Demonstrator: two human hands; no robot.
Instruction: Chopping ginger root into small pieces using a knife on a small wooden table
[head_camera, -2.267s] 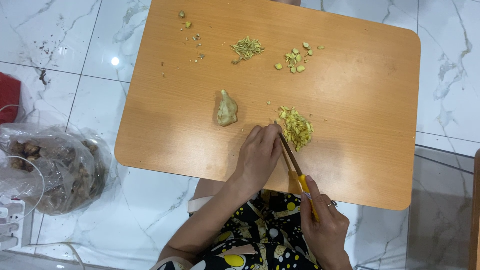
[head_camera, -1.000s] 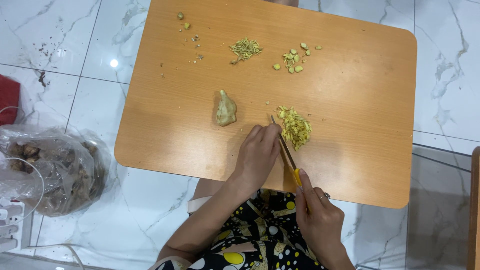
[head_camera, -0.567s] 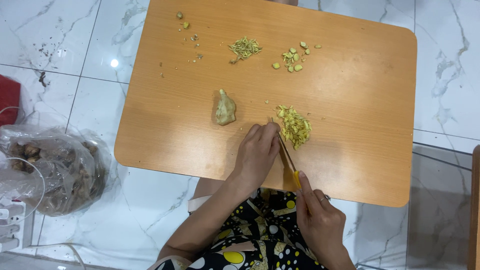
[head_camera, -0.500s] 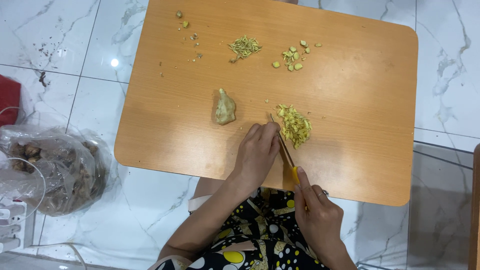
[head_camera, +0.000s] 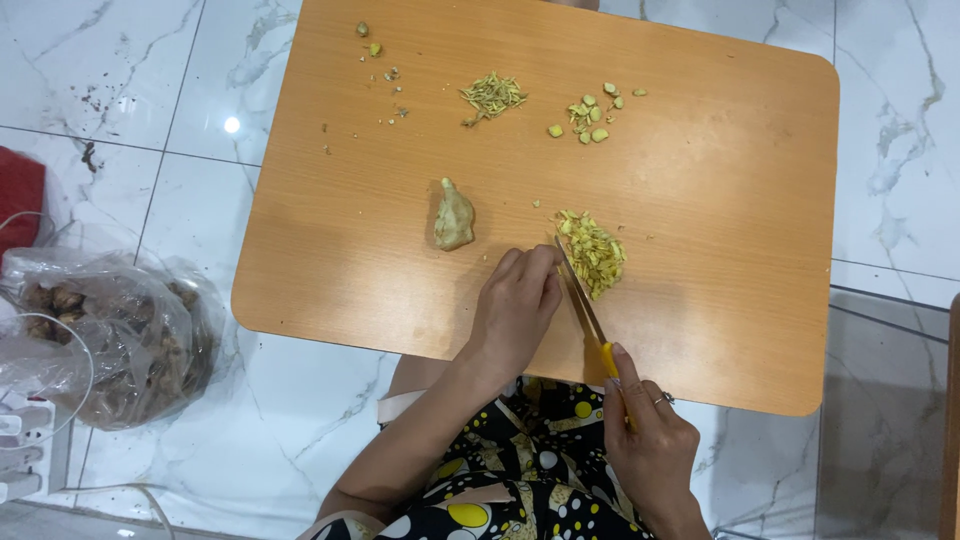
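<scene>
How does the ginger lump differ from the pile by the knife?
The ginger lump is one whole, uncut piece; the pile is many small chopped bits. The lump is dull tan-beige with skin on; the pile is brighter yellow. The lump lies alone, clear of both hands; the pile sits right against the knife blade, which the right hand holds, with the left hand across the blade from it. Both rest on the wooden table.

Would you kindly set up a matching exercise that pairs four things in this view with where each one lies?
Things:
1. ginger piece
2. knife
3. plastic bag
4. shredded ginger pile

Places:
A. on the floor, left of the wooden board
B. far part of the board
C. in the right hand, beside the left hand
D. middle of the board, alone

Pairs: 1-D, 2-C, 3-A, 4-B
</scene>
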